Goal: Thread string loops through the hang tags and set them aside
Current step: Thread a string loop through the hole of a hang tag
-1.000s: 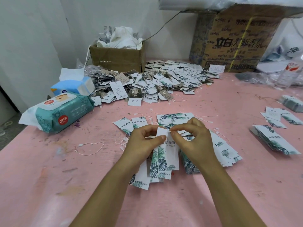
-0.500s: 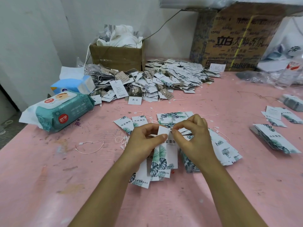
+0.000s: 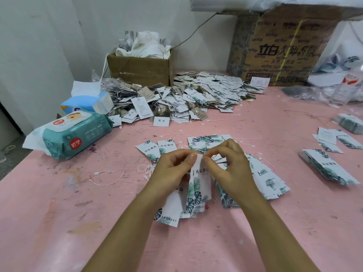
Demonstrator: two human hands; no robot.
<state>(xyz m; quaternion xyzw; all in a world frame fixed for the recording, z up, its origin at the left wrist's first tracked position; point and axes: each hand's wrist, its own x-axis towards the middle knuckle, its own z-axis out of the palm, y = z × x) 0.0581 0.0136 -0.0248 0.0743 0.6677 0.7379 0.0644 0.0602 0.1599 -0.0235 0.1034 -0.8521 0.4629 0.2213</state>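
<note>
Hang tag, leaf-printed, upright between my hands over the pink table. My left hand pinches its top edge, and my right hand pinches the same edge, fingertips nearly meeting. Fanned tags lie underneath. Loose string loop to the left, baby-wipes pack beyond it, heaped tags behind.

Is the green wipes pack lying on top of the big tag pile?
No, the green wipes pack lies on the pink table, left of the big tag pile, beside the blue tissue pack.
</note>
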